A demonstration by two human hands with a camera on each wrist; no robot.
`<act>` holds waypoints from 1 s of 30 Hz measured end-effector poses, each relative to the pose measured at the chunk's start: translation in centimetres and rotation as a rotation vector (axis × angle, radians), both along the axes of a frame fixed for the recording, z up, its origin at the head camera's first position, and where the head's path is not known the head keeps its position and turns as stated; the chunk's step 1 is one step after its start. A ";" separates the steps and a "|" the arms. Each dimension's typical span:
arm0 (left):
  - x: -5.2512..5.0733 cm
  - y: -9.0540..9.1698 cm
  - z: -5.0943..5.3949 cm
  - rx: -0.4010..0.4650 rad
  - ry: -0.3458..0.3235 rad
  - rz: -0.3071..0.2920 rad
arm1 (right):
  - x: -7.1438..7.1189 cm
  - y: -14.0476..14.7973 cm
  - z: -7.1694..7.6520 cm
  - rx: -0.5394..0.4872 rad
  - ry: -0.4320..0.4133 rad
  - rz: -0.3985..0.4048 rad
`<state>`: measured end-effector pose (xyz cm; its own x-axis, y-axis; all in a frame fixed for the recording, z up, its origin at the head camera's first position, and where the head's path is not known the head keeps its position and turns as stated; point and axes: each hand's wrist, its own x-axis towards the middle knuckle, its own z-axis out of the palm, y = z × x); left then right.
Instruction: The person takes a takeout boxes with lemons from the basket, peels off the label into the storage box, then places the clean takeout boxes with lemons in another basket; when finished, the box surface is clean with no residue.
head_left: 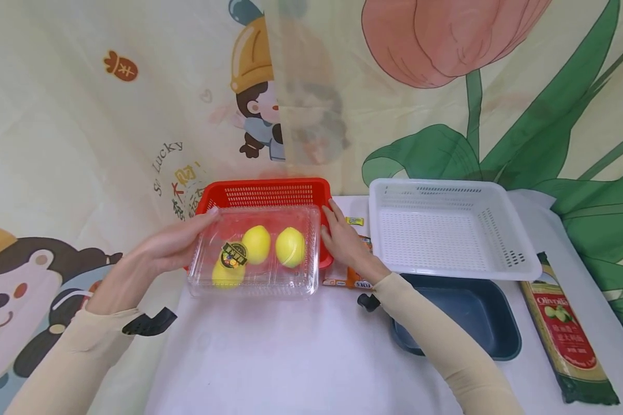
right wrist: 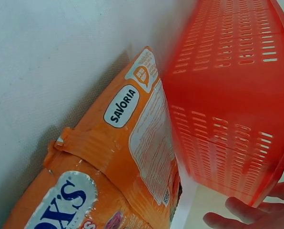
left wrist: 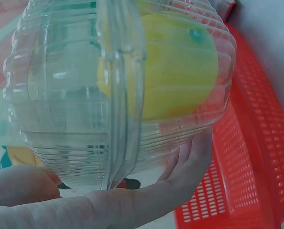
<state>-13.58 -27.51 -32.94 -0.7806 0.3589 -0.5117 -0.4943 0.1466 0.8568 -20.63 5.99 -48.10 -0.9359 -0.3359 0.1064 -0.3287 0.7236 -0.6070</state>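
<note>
A clear plastic clamshell box [head_left: 275,283] with three yellow lemons [head_left: 291,246] and a dark round sticker [head_left: 234,255] is held tilted above the front of a red basket [head_left: 270,185]. My left hand [head_left: 167,249] grips the box by its left end, the thumb on top. In the left wrist view, fingers curve under the plastic box [left wrist: 65,109] and one lemon [left wrist: 180,67] shows through it. My right hand [head_left: 346,241] rests at the basket's right rim, fingers fairly straight. Whether it also touches the box, I cannot tell.
An orange snack bag [right wrist: 118,157] lies against the basket's right side, with a small yellow packet [head_left: 355,221] behind it. Right of these stand a white basket [head_left: 446,271] and a dark blue tray [head_left: 477,314]. An Olivoila pasta pack [head_left: 566,334] lies far right.
</note>
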 end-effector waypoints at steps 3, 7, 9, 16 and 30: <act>1.1 0.2 0.0 -0.016 0.022 -0.018 | 0.0 0.0 0.0 -0.004 -0.014 0.001; 2.4 0.4 -0.1 -0.023 0.033 -0.028 | -0.1 0.1 -0.1 -0.002 -0.026 0.004; 3.0 0.6 -0.2 -0.024 0.028 -0.032 | -0.1 0.1 -0.2 -0.005 -0.020 0.003; 5.2 0.8 -1.2 -0.063 0.013 -0.015 | -0.2 0.1 -0.5 -0.001 0.008 0.002; 9.6 0.4 -6.4 -0.127 -0.037 0.031 | -0.1 0.0 -0.3 -0.014 -0.008 -0.009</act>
<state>-4.03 -27.14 -39.35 -0.7698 0.2656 -0.5804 -0.5313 0.2372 0.8133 -20.78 6.02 -48.44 -0.9397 -0.3261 0.1033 -0.3172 0.7178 -0.6198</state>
